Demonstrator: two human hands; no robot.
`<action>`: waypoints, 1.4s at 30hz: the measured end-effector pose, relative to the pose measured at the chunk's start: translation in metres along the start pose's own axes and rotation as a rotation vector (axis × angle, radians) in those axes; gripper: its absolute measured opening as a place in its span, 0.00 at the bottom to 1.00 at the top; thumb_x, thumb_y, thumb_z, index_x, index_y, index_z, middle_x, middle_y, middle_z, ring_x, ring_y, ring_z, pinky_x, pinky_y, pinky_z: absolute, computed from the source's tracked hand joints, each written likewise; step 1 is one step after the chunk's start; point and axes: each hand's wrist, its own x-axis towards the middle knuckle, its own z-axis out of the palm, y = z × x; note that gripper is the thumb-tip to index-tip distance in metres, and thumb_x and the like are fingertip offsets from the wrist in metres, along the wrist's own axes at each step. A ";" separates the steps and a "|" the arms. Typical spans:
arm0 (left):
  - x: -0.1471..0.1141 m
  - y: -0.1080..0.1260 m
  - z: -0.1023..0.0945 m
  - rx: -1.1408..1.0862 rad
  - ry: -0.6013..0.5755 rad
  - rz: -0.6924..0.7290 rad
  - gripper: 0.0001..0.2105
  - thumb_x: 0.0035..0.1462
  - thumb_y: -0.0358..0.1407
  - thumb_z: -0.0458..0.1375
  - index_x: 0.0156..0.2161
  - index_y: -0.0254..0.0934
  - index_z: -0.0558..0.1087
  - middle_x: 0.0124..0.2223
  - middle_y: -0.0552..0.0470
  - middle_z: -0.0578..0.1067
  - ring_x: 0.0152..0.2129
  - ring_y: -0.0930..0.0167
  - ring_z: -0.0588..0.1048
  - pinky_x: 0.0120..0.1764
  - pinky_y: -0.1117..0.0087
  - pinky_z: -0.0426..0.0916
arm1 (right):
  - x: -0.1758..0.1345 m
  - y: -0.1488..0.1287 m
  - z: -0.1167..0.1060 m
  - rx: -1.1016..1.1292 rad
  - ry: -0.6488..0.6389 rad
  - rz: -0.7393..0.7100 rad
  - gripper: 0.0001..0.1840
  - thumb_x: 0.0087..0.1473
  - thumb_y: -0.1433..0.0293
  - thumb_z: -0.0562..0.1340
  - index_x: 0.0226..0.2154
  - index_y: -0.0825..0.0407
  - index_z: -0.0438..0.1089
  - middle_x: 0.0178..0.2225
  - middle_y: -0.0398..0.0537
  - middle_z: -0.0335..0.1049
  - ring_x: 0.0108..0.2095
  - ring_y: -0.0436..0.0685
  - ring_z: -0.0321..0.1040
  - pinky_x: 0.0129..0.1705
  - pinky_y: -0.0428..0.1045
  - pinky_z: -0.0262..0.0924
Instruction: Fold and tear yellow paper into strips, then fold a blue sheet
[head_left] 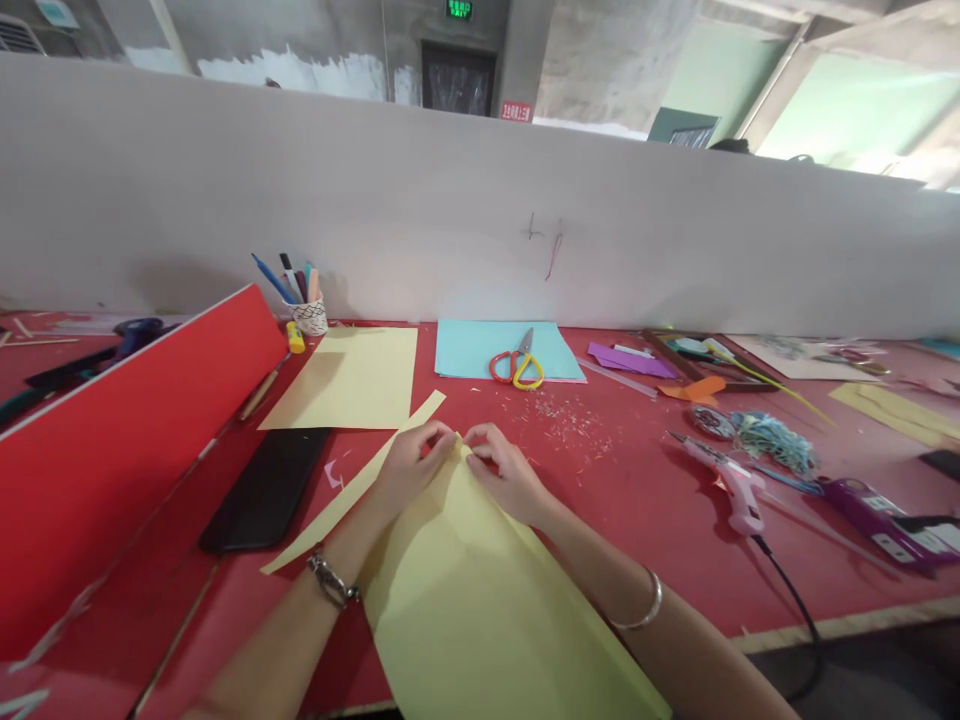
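So the yellow sheet [480, 610] sits front and centre, over the near part of the red bench [637, 490], between the forearms, its far end drawn up to a narrow tip. Left hand [416, 465] is nearly closed, thumb and fingertips pinching that tip; right hand [508, 478] has its fingers curled in and pinches the same end from the other side. A loose yellow strip [337, 510] lies just beside the left forearm.

Handling-wise, I'd guess it's light, thin craft paper — bendy over its length, a bit springy, not very slippery, but easy to crease or tear. I'd take it by the edges or that tip with a soft pinch, and not squash the middle.

Writing: the green sign [458, 9] up top reads "EXIT", with characters above too small for me. The red sign [517, 111] has white Chinese characters — too blurry to quote. No brand I can read anywhere.
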 end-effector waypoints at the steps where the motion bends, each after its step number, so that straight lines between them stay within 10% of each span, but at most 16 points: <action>1: 0.000 0.000 0.000 -0.070 -0.026 -0.041 0.13 0.50 0.44 0.48 0.25 0.36 0.65 0.24 0.57 0.67 0.24 0.74 0.66 0.28 0.75 0.61 | 0.000 0.001 0.000 0.027 -0.004 0.012 0.06 0.47 0.69 0.49 0.32 0.50 0.50 0.16 0.33 0.53 0.16 0.45 0.49 0.20 0.42 0.45; 7: -0.001 0.002 -0.002 -0.423 -0.331 -0.302 0.14 0.45 0.46 0.53 0.26 0.36 0.64 0.22 0.59 0.65 0.18 0.78 0.63 0.21 0.77 0.57 | 0.001 0.008 0.000 -0.018 0.107 -0.024 0.04 0.47 0.68 0.49 0.29 0.50 0.51 0.21 0.38 0.56 0.21 0.47 0.55 0.23 0.43 0.50; 17: 0.001 -0.002 0.007 -0.220 -0.247 -0.158 0.15 0.47 0.46 0.47 0.22 0.36 0.63 0.21 0.59 0.61 0.20 0.76 0.61 0.24 0.76 0.57 | 0.001 0.006 -0.001 -0.668 0.117 -0.065 0.08 0.45 0.68 0.54 0.21 0.51 0.53 0.21 0.39 0.54 0.19 0.46 0.47 0.20 0.42 0.39; 32: -0.001 -0.002 0.004 0.049 -0.248 -0.061 0.11 0.50 0.42 0.47 0.29 0.37 0.66 0.26 0.55 0.69 0.25 0.72 0.67 0.27 0.74 0.59 | 0.013 0.017 -0.008 0.091 0.058 0.192 0.10 0.42 0.65 0.50 0.17 0.52 0.54 0.16 0.36 0.50 0.19 0.45 0.49 0.23 0.43 0.46; 36: -0.005 0.004 0.011 0.315 -0.163 -0.009 0.11 0.52 0.41 0.45 0.30 0.37 0.66 0.28 0.53 0.71 0.25 0.70 0.68 0.26 0.72 0.57 | 0.013 0.019 -0.005 0.129 0.062 0.248 0.09 0.39 0.65 0.52 0.16 0.53 0.56 0.16 0.36 0.52 0.19 0.45 0.49 0.23 0.43 0.46; 42: -0.009 0.008 0.025 0.149 -0.121 -0.149 0.13 0.53 0.41 0.42 0.23 0.38 0.60 0.21 0.56 0.64 0.20 0.72 0.65 0.22 0.74 0.54 | 0.014 0.017 -0.005 0.170 0.068 0.280 0.08 0.38 0.67 0.52 0.14 0.53 0.55 0.14 0.35 0.50 0.18 0.45 0.48 0.22 0.43 0.44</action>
